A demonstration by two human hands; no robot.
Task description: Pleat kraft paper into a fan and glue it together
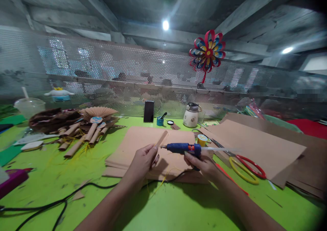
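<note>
My left hand (143, 161) pinches a narrow strip of tan paper (161, 139), held up at a slant over a stack of tan paper sheets (133, 145). My right hand (203, 164) grips a blue glue gun (184, 148) with an orange trigger. Its nozzle points left and sits just beside the strip's lower end. A clear glue stick juts out of the gun's back to the right. The gun's black cord (76, 193) trails left across the green table (166, 207).
Red-and-yellow scissors (245, 166) lie right of the gun on large brown sheets (258, 145). Rolled paper tubes and folded fans (84, 128) sit at the left. A phone (149, 111), small blue pot, tape roll (202, 139) and cream jar (191, 115) stand by the mesh wall.
</note>
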